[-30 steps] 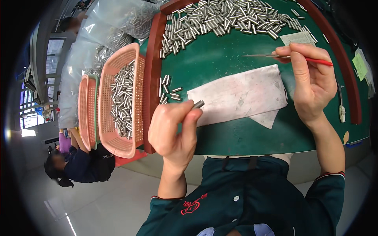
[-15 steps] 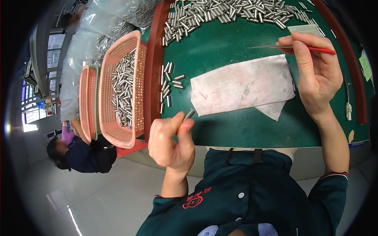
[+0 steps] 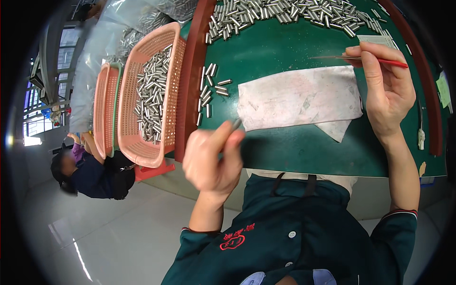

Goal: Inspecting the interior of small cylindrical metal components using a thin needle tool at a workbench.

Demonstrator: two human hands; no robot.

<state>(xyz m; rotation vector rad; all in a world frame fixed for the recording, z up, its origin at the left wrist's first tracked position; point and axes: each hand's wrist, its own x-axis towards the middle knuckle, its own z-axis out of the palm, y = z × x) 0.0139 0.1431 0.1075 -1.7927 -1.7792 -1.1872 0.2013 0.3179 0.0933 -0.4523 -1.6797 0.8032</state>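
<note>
My left hand (image 3: 211, 159), smeared by motion, is closed in a pinch on a small grey metal cylinder (image 3: 236, 124) in front of the cloth's left end. Between the fingers of my right hand (image 3: 389, 95) is a thin pointed tool with a red handle (image 3: 394, 63); its slim metal shaft points left over the green work surface. A folded, stained white cloth (image 3: 299, 97) lies between both hands. Left of it, several loose metal cylinders (image 3: 208, 90) rest beside the brown-red rail. A large heap of the same cylinders (image 3: 285, 12) covers the far side.
Brown-red rails (image 3: 192, 61) border the green table (image 3: 275, 154). Beyond the left one stands a pink basket (image 3: 126, 114) of cylinders, with another pink basket (image 3: 100, 118) and plastic bags (image 3: 90, 71). A seated person (image 3: 95, 178) works at far left. A slim white-ended tool (image 3: 421, 137) lies at right.
My left hand has moved slightly up and to the right with the cylinder. The right hand keeps its hold on the red-handled tool. The whole view has shifted a little.
</note>
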